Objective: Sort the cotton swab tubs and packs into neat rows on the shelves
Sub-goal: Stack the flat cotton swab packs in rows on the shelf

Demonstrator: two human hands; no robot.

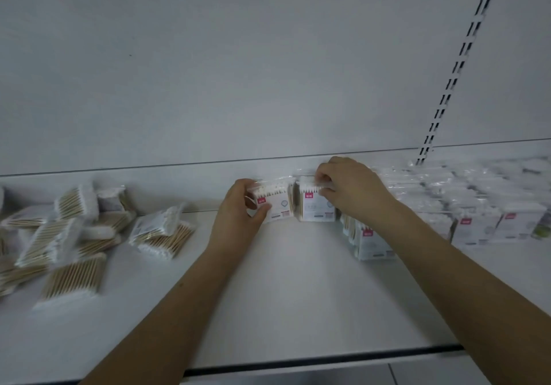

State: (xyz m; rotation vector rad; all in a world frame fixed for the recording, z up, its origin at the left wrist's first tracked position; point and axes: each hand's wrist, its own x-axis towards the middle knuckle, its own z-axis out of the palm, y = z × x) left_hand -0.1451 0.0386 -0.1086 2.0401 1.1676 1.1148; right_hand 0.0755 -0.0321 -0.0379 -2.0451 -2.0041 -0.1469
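Hands: left hand [241, 205] is gripping one swab pack [275, 202], thumb across its front; right hand [346, 187] is pinching the top of the neighbouring pack [316, 208]
Location: both are standing against the shelf [283, 280] back wall
Left: loose swab bags [74, 235] are lying jumbled

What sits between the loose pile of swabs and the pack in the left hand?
Nothing: in the head view, only bare shelf lies between the pile and the pack.

Loose packs [74, 235] lie left on the shelf [283, 295], upright packs [477, 220] right.
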